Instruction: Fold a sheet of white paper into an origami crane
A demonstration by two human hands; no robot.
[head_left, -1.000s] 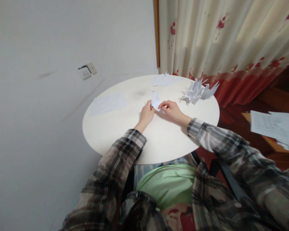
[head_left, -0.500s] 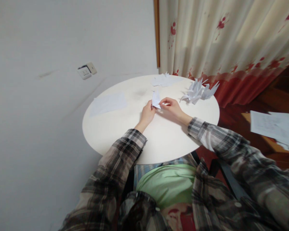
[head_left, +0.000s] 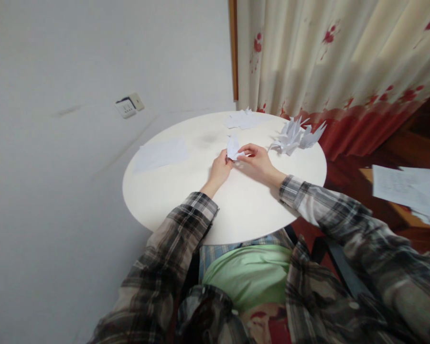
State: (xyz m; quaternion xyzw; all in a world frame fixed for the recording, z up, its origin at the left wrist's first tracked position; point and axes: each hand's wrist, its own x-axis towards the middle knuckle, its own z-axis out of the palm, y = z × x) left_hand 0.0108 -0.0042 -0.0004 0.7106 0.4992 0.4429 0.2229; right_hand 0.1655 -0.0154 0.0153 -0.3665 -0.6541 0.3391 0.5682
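Between my two hands, just above the round white table [head_left: 186,196], is a small piece of folded white paper [head_left: 232,147]. My left hand [head_left: 220,170] is closed on its lower left part, with the thumb hidden in part by the paper. From the right, my right hand [head_left: 257,158] pinches a flap of the same paper between thumb and fingertips. The paper's upper end points away from me. Its finer folds are too small to make out.
Several spiky folded paper pieces [head_left: 290,137] stand at the table's right rear. Flat white sheets [head_left: 161,154] lie at the left, and more paper [head_left: 241,119] lies at the back. A wall with a socket [head_left: 125,108] borders the left; a curtain [head_left: 329,71] hangs behind.
The right fingers have drawn a flap of the folded paper out to the right, so it looks wider at its lower end. The left hand has barely moved.
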